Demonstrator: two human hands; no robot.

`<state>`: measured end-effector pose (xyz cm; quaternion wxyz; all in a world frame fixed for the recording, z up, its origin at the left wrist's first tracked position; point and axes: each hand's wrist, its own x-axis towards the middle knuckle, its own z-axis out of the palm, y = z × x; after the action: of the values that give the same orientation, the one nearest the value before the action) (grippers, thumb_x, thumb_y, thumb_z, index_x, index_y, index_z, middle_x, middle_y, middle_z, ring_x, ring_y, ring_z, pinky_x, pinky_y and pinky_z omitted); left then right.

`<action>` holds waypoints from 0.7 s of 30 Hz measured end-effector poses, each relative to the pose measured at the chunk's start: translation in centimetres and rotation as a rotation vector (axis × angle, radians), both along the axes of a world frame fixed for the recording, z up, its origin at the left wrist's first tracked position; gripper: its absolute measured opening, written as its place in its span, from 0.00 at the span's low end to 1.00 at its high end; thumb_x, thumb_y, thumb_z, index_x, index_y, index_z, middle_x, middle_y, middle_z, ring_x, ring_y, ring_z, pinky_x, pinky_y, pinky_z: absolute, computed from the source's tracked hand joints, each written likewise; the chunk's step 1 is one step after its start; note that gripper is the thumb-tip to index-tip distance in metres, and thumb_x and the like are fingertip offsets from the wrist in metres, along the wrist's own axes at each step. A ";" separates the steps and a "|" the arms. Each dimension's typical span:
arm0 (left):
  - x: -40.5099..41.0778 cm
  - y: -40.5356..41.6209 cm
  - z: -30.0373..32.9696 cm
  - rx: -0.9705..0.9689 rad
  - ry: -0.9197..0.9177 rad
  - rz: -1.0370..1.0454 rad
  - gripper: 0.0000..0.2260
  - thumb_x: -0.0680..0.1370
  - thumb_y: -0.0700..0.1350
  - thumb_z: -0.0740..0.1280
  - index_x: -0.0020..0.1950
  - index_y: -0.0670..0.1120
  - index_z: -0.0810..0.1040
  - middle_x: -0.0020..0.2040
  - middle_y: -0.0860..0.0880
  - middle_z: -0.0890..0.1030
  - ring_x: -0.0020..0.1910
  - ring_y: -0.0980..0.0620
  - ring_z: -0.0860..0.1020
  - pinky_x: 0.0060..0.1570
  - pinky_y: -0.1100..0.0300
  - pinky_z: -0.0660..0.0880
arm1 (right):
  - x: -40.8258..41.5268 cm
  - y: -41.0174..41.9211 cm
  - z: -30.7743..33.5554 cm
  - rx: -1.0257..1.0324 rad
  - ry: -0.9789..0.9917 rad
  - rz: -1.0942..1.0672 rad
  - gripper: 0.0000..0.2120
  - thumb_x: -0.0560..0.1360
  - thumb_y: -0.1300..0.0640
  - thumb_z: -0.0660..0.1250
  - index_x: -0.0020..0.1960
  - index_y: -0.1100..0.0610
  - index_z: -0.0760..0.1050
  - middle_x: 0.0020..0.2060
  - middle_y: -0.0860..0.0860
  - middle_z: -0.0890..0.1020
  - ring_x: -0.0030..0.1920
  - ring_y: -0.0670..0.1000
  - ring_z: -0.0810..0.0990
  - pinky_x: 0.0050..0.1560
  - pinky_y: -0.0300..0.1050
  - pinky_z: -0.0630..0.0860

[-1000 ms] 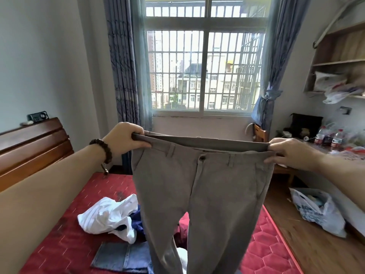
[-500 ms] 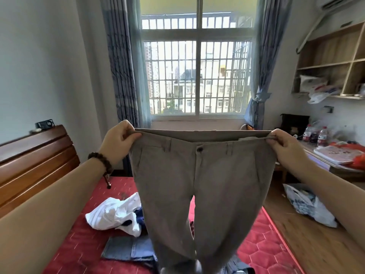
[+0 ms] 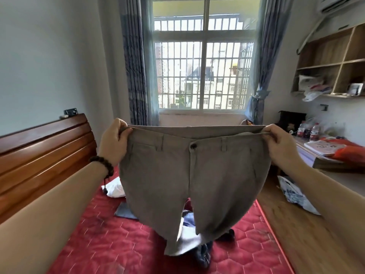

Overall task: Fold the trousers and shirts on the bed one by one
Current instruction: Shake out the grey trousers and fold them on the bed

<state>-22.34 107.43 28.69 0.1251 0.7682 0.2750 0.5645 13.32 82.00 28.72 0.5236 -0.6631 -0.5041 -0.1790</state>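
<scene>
I hold a pair of grey-brown trousers [image 3: 189,180] up in the air by the waistband, front side toward me, legs hanging down over the red mattress [image 3: 110,240]. My left hand [image 3: 114,141] grips the waistband's left end and my right hand [image 3: 280,145] grips its right end. Behind the trousers lie a white shirt [image 3: 114,187], a folded blue denim garment [image 3: 123,211] and dark blue clothes [image 3: 205,254], all partly hidden.
A wooden headboard [image 3: 43,153] stands at the left. At the right there is a desk [image 3: 331,161] with bottles and papers, wall shelves [image 3: 335,62] above it, and a plastic bag [image 3: 294,194] on the wooden floor. The window [image 3: 203,72] is straight ahead.
The trousers have been drawn closer to me and stretched wider at the waistband. The view has tilted, showing more of the mattress and the hanging legs.
</scene>
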 end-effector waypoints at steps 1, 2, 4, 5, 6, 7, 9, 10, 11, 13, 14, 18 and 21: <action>-0.5 -0.9 0.1 0.006 -0.004 0.006 0.04 0.80 0.40 0.62 0.46 0.42 0.70 0.37 0.52 0.73 0.35 0.56 0.68 0.35 0.67 0.62 | -0.7 -0.9 0.2 0.011 -0.005 -0.007 0.13 0.77 0.67 0.60 0.43 0.50 0.73 0.36 0.40 0.77 0.39 0.32 0.74 0.36 0.22 0.65; -1.0 -1.7 0.2 0.010 -0.007 0.012 0.04 0.80 0.40 0.62 0.46 0.42 0.70 0.36 0.53 0.73 0.35 0.57 0.68 0.36 0.66 0.61 | -1.3 -1.6 0.4 0.028 -0.005 -0.013 0.12 0.78 0.67 0.60 0.43 0.51 0.73 0.36 0.41 0.77 0.39 0.31 0.73 0.36 0.22 0.65; -1.9 -3.0 0.5 0.021 -0.019 0.013 0.04 0.80 0.40 0.62 0.46 0.43 0.69 0.36 0.55 0.72 0.35 0.61 0.70 0.36 0.67 0.61 | -2.3 -2.8 0.8 0.065 0.013 -0.027 0.11 0.78 0.66 0.59 0.44 0.52 0.73 0.37 0.40 0.76 0.40 0.31 0.73 0.37 0.22 0.64; -2.2 -3.6 0.7 0.030 -0.023 0.012 0.04 0.80 0.40 0.62 0.46 0.44 0.69 0.36 0.56 0.72 0.36 0.64 0.71 0.35 0.69 0.61 | -2.6 -3.3 1.0 0.080 0.021 -0.032 0.10 0.79 0.66 0.59 0.45 0.52 0.73 0.37 0.40 0.76 0.40 0.30 0.73 0.37 0.22 0.64; -2.5 -4.0 0.8 0.043 -0.026 0.011 0.05 0.80 0.40 0.62 0.45 0.45 0.68 0.36 0.56 0.72 0.37 0.68 0.72 0.35 0.72 0.62 | -3.0 -3.7 1.2 0.093 0.022 -0.035 0.10 0.79 0.66 0.59 0.45 0.53 0.72 0.37 0.40 0.76 0.40 0.30 0.73 0.37 0.22 0.64; -2.7 -4.4 1.0 0.060 -0.029 0.010 0.05 0.80 0.40 0.62 0.45 0.45 0.68 0.36 0.57 0.72 0.37 0.68 0.71 0.35 0.73 0.62 | -3.2 -4.0 1.3 0.104 0.018 -0.037 0.10 0.79 0.66 0.59 0.45 0.53 0.72 0.37 0.40 0.75 0.39 0.31 0.73 0.37 0.22 0.64; -3.0 -4.8 1.2 0.081 -0.030 0.017 0.05 0.80 0.40 0.62 0.45 0.46 0.68 0.35 0.56 0.72 0.35 0.63 0.69 0.35 0.69 0.61 | -3.5 -4.4 1.7 0.113 0.004 -0.042 0.11 0.79 0.67 0.59 0.45 0.53 0.72 0.37 0.41 0.75 0.38 0.35 0.73 0.37 0.22 0.64; -3.1 -4.8 1.4 0.081 -0.033 0.020 0.05 0.80 0.40 0.63 0.45 0.46 0.68 0.35 0.55 0.72 0.35 0.61 0.68 0.36 0.68 0.60 | -3.6 -4.5 2.0 0.117 -0.005 -0.045 0.11 0.79 0.67 0.58 0.45 0.52 0.72 0.36 0.41 0.75 0.37 0.35 0.72 0.37 0.23 0.64; -3.2 -4.8 1.4 0.075 -0.037 0.021 0.05 0.80 0.41 0.63 0.45 0.46 0.68 0.36 0.54 0.72 0.35 0.59 0.68 0.36 0.66 0.60 | -3.7 -4.5 2.2 0.124 -0.016 -0.048 0.11 0.79 0.66 0.58 0.45 0.53 0.71 0.36 0.41 0.75 0.37 0.35 0.72 0.37 0.23 0.64; -3.4 -4.7 1.6 0.068 -0.041 0.016 0.05 0.80 0.41 0.62 0.46 0.46 0.67 0.37 0.53 0.72 0.36 0.57 0.69 0.37 0.66 0.61 | -3.9 -4.5 2.9 0.130 -0.042 -0.055 0.09 0.80 0.65 0.58 0.45 0.54 0.72 0.35 0.44 0.75 0.36 0.34 0.71 0.37 0.24 0.64; -3.4 -4.7 1.8 0.067 -0.040 0.010 0.05 0.80 0.41 0.62 0.46 0.46 0.67 0.37 0.52 0.73 0.37 0.57 0.69 0.38 0.66 0.61 | -4.1 -4.4 3.3 0.120 -0.054 -0.057 0.08 0.80 0.65 0.58 0.45 0.55 0.72 0.35 0.46 0.75 0.35 0.37 0.70 0.36 0.24 0.64; -3.4 -4.5 3.4 0.053 -0.075 0.010 0.04 0.80 0.40 0.63 0.46 0.46 0.69 0.40 0.47 0.74 0.39 0.57 0.68 0.37 0.67 0.62 | -4.7 -3.6 4.9 0.098 -0.065 -0.080 0.06 0.80 0.65 0.58 0.47 0.61 0.74 0.38 0.51 0.76 0.36 0.40 0.68 0.35 0.21 0.62; -3.3 -4.0 4.4 -0.015 -0.175 0.007 0.03 0.80 0.42 0.62 0.47 0.46 0.69 0.40 0.48 0.72 0.41 0.53 0.69 0.38 0.64 0.64 | -4.9 -3.0 5.5 0.170 -0.031 -0.087 0.06 0.79 0.62 0.57 0.47 0.55 0.72 0.37 0.44 0.74 0.37 0.35 0.71 0.38 0.20 0.63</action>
<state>-25.64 103.46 33.08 0.1523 0.7140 0.2701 0.6277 8.44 79.04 34.19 0.5617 -0.6347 -0.4661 -0.2539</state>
